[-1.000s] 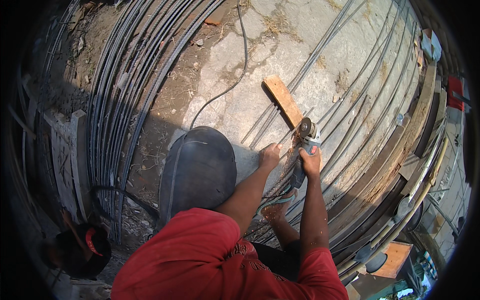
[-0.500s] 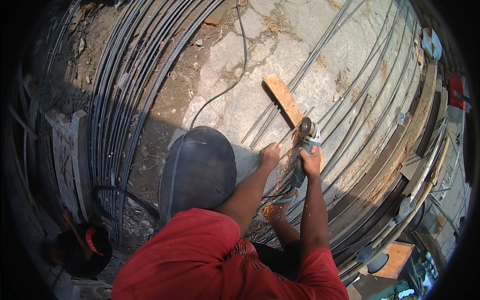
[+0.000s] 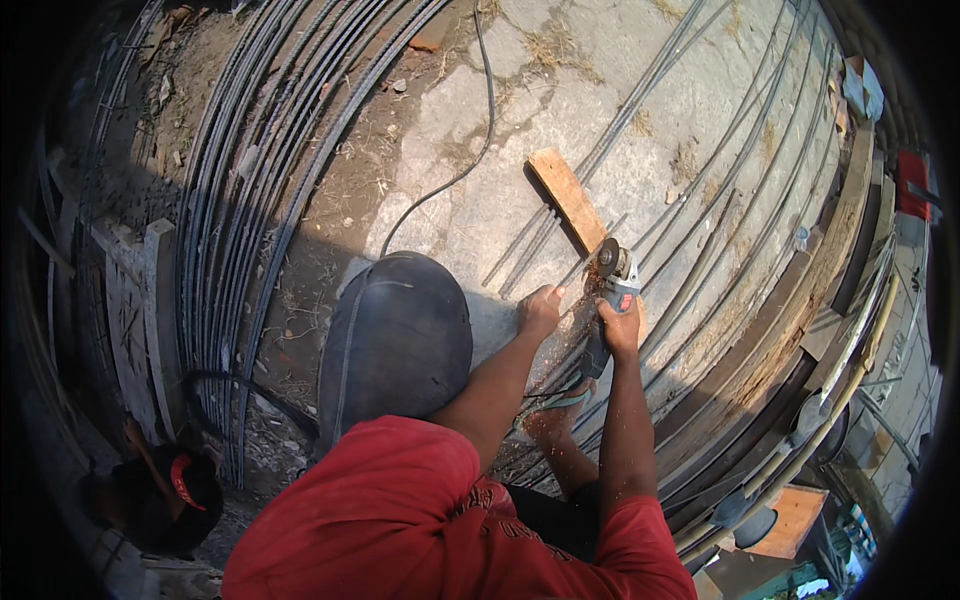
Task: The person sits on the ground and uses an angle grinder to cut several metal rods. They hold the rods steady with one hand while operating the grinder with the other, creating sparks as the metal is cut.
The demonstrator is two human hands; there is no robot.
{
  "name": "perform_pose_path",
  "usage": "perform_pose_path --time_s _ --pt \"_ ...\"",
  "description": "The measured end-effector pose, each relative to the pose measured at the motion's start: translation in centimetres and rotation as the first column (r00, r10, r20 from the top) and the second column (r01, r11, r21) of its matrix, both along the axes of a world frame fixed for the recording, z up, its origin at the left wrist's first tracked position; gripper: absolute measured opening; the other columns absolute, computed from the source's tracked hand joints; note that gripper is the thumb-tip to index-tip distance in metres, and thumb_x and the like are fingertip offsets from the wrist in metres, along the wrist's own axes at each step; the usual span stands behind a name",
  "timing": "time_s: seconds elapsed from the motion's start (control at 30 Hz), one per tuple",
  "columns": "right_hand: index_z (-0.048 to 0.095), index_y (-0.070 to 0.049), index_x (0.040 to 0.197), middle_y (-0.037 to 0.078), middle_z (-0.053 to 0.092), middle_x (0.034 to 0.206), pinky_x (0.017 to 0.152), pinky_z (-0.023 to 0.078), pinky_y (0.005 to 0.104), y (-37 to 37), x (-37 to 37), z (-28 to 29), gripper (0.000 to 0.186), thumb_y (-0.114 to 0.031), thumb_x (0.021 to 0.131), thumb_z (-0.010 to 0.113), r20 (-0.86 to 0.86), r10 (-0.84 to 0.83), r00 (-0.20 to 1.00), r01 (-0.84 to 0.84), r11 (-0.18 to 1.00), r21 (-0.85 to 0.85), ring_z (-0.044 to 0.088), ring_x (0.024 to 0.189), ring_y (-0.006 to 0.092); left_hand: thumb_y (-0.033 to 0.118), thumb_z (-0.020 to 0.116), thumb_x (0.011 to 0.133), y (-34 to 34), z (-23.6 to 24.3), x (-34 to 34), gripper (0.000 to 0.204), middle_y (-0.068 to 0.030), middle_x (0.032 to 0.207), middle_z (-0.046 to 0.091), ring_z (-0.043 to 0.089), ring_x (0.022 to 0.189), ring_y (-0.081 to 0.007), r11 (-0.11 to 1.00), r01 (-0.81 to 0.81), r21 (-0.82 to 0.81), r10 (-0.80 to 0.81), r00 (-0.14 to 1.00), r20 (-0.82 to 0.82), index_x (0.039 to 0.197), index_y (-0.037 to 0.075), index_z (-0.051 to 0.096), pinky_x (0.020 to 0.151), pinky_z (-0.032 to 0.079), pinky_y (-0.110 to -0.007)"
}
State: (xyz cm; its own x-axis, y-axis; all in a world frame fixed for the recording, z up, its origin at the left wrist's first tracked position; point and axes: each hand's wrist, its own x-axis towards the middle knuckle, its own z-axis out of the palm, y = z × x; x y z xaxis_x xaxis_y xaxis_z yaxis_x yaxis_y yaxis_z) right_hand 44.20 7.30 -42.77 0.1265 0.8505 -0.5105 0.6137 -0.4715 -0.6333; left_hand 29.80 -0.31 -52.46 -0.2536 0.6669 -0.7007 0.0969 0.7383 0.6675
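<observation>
Sparks [image 3: 589,280] have shifted; right grip [image 3: 621,323] clasps one grinder [image 3: 622,281] (left grip [image 3: 541,311]: one rod [image 3: 574,272]).

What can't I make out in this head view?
Head view:
Left hand: grip, hidden by its own back.
Angle grinder: body partly covered by the right hand.
Cutting disc: contact point, too small among sparks.
Black cable: far end, cut off by top edge.

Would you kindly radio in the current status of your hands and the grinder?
Right hand on grinder, sparks at disc. Left hand holding rod. Wooden board close by disc.
</observation>
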Motion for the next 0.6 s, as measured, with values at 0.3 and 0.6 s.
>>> perform_pose_path --time_s 0.3,0.6 --pt "0.063 0.000 0.124 0.009 0.072 0.109 0.087 0.053 0.0350 -0.8 0.5 -0.8 0.045 -0.018 0.086 0.079 -0.019 -0.011 1.000 0.012 0.999 0.036 0.067 0.095 0.0190 0.048 0.053 0.103 1.0 1.7 -0.9 0.043 -0.0246 0.097 0.069 0.064 0.097 -0.0479 0.999 0.020 -0.037 -0.018 0.998 0.052 0.101 0.008 0.067 0.086 0.049 -0.055" --pt "0.063 0.001 0.121 0.010 0.072 0.104 0.084 0.053 0.0344 1.9 -0.4 0.0 0.045 -0.021 0.086 0.079 0.080 -0.017 0.997 0.017 1.000 0.010 0.067 0.091 0.0184 0.049 0.053 0.103 0.9 1.1 -0.5 0.042 -0.0222 0.095 0.070 0.065 0.096 -0.0472 1.000 0.007 -0.017 -0.007 0.999 0.033 0.100 0.009 0.067 0.085 0.049 -0.055"
